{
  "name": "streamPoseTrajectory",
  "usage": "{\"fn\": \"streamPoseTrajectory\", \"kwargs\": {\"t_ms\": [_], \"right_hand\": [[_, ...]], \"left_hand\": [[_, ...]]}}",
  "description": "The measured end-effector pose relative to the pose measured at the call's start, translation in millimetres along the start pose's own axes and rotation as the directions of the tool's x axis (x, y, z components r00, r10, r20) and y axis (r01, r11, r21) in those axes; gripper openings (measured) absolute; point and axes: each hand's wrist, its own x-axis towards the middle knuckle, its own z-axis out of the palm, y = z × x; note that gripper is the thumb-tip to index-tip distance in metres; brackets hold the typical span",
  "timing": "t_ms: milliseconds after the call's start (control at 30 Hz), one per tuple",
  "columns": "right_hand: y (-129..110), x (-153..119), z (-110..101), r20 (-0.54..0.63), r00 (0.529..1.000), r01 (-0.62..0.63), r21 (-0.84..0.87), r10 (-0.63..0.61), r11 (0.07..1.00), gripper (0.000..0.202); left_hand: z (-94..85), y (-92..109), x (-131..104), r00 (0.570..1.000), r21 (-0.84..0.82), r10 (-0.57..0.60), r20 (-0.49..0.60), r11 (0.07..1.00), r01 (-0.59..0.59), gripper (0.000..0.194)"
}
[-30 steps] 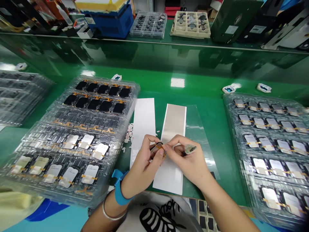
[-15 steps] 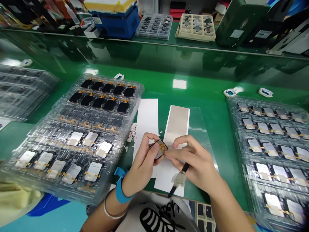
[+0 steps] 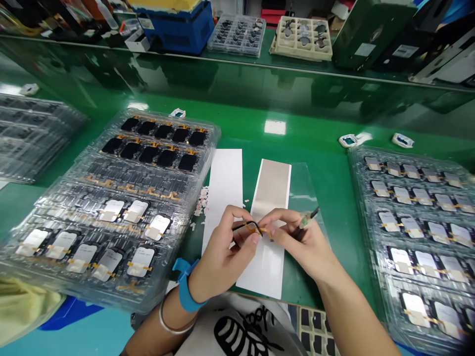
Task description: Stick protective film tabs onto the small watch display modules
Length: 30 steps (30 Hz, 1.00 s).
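My left hand [image 3: 232, 252] is closed on the edges of a small display module [image 3: 245, 225], tilted nearly edge-on, with an orange flex cable [image 3: 256, 229] showing. The thumb and index finger of my right hand [image 3: 297, 237] pinch at the cable end. Held in that same hand is a slim black tool [image 3: 314, 213] with a pale wrapped middle, its end pointing up and away to the right; whether it is a pair of tweezers I cannot tell. Below both hands lie a white paper strip [image 3: 225, 183] and a beige-faced strip [image 3: 272, 183].
A clear tray of display modules [image 3: 208, 148] stands at left, another tray [image 3: 365, 232] at right. Small pinkish-white scraps [image 3: 202, 200] lie beside the left tray. Clear film [image 3: 302, 183] rests under the beige strip. A shelf [image 3: 241, 62] with boxes runs across the back.
The display module has turned from showing its back to nearly edge-on. My right hand has rotated, so the black tool now points up and away instead of down toward my body.
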Motion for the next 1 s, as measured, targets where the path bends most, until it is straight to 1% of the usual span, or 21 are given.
{"fn": "streamPoseTrajectory", "kwargs": {"t_ms": [67, 200, 333, 533, 733, 833, 1000], "right_hand": [[2, 0, 0, 0.022, 0.999, -0.028, 0.011, 0.028, 1.000, 0.020], [3, 1, 4, 0.002, 0.999, -0.032, -0.008, 0.032, 0.999, 0.016], [3, 3, 5, -0.009, 1.000, -0.030, -0.013, 0.030, 0.999, 0.017], [5, 3, 4, 0.004, 0.999, -0.040, 0.007, 0.040, 0.999, 0.025], [6, 2, 8, -0.038, 0.999, -0.029, 0.004, 0.029, 1.000, 0.027], [7, 2, 10, -0.052, 0.998, -0.033, 0.008, 0.034, 0.999, 0.029], [9, 1, 10, -0.063, 0.997, -0.045, -0.001, 0.044, 0.999, 0.029]], "left_hand": [[0.2, 1, 1, 1.000, 0.034, 0.013, 0.004, 0.999, -0.014, 0.012], [-0.1, 3, 2, 0.999, 0.092, 0.048, 0.014, 0.995, -0.049, 0.008], [-0.6, 3, 1, 1.000, 0.109, 0.026, 0.013, 0.994, -0.027, 0.009], [-2.6, -3, -2, 0.999, 0.088, -0.034, 0.024, 0.996, 0.032, 0.012], [-4.1, 0, -3, 0.996, 0.012, -0.058, 0.074, 0.998, 0.057, 0.021], [-3.2, 2, 0, 0.992, -0.019, -0.097, 0.079, 0.995, 0.099, 0.021], [-2.2, 1, 2, 0.992, -0.007, -0.103, 0.075, 0.995, 0.104, 0.018]]}}
